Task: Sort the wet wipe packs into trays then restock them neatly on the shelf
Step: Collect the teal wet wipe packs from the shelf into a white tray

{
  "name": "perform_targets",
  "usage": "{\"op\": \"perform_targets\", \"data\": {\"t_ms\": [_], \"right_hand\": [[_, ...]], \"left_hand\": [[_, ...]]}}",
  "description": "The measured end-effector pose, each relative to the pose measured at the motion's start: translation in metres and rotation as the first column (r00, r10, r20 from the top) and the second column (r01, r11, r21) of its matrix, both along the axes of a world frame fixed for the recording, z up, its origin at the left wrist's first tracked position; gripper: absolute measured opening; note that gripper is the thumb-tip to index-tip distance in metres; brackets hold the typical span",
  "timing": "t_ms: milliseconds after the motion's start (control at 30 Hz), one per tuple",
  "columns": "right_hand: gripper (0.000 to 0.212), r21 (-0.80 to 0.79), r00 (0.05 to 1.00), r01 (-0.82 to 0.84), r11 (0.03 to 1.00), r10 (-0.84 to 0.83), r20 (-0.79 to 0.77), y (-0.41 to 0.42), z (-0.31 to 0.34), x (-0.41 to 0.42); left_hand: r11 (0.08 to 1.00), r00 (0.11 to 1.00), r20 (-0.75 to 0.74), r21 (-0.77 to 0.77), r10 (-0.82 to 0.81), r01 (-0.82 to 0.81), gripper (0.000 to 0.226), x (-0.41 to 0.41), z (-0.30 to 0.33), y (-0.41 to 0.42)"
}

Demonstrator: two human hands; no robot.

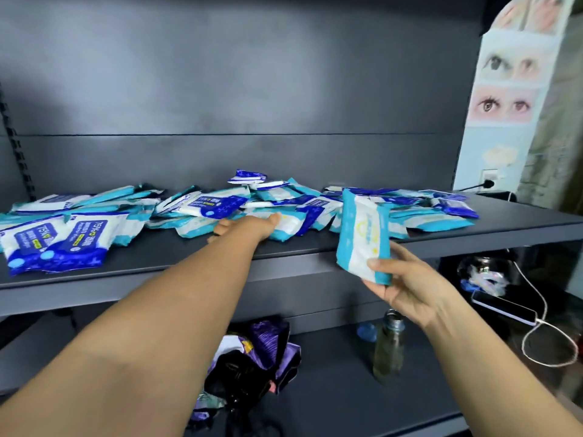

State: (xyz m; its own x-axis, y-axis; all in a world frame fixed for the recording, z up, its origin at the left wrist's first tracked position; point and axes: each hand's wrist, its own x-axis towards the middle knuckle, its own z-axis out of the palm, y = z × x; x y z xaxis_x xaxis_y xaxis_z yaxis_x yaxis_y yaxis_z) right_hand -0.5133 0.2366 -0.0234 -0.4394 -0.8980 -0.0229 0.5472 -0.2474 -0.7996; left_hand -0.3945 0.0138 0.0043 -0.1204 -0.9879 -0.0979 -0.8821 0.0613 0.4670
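Head view shows our right hand [407, 288] at center right, gripping one light-blue wipe pack [361, 238] by its lower end, long axis nearly upright, in front of the shelf [189, 263] edge. Our left hand [249, 227] reaches to mid-frame, fingers straight and resting on the loose heap of wipe packs [220, 209] strewn across the shelf. That heap lies just beyond its fingertips, so the left is nearer. We see no trays.
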Motion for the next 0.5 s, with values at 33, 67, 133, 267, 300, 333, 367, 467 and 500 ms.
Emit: {"op": "perform_targets", "data": {"t_ms": [33,67,133,267,300,333,367,467,500], "right_hand": [[0.033,0.011,1.000,-0.019,1.000,0.019,-0.015,0.007,-0.005,-0.001],[0.033,0.017,0.999,-0.028,0.999,0.028,-0.020,0.015,-0.008,-0.002],[0.033,0.025,1.000,-0.026,0.999,0.026,-0.015,0.028,-0.015,-0.004],[0.033,0.010,0.997,-0.032,0.999,0.031,0.069,0.041,-0.024,0.002],[0.033,0.006,0.996,-0.030,1.000,0.029,0.085,0.042,-0.026,0.005],[0.033,0.013,0.996,-0.027,1.000,0.026,0.091,0.044,-0.027,0.009],[0.032,0.023,0.996,-0.026,0.999,0.024,0.085,0.046,-0.029,0.013],[0.028,0.060,0.999,-0.014,0.998,0.011,0.044,0.054,-0.031,0.030],[0.024,0.059,0.999,-0.005,0.998,0.002,0.044,0.055,-0.033,0.039]], "left_hand": [[1.000,0.998,0.058,-0.013,0.017,-0.016,0.099,-0.006,-0.004,-0.009],[0.999,0.995,0.095,-0.032,0.020,-0.017,0.100,-0.011,-0.008,-0.015],[0.998,0.997,0.076,-0.057,-0.007,0.011,0.101,-0.017,-0.009,-0.019],[0.992,0.979,-0.190,-0.116,-0.076,0.054,0.090,-0.018,-0.008,-0.003],[0.989,0.969,-0.227,-0.133,-0.100,0.071,0.082,-0.016,-0.009,0.003],[0.984,0.954,-0.271,-0.154,-0.129,0.089,0.075,-0.012,-0.009,0.011],[0.977,0.925,-0.343,-0.187,-0.162,0.101,0.069,-0.006,-0.009,0.021],[0.947,0.688,-0.669,-0.311,-0.281,0.084,0.071,0.018,-0.010,0.052],[0.944,0.550,-0.777,-0.321,-0.307,0.075,0.078,0.033,-0.012,0.066]]}}
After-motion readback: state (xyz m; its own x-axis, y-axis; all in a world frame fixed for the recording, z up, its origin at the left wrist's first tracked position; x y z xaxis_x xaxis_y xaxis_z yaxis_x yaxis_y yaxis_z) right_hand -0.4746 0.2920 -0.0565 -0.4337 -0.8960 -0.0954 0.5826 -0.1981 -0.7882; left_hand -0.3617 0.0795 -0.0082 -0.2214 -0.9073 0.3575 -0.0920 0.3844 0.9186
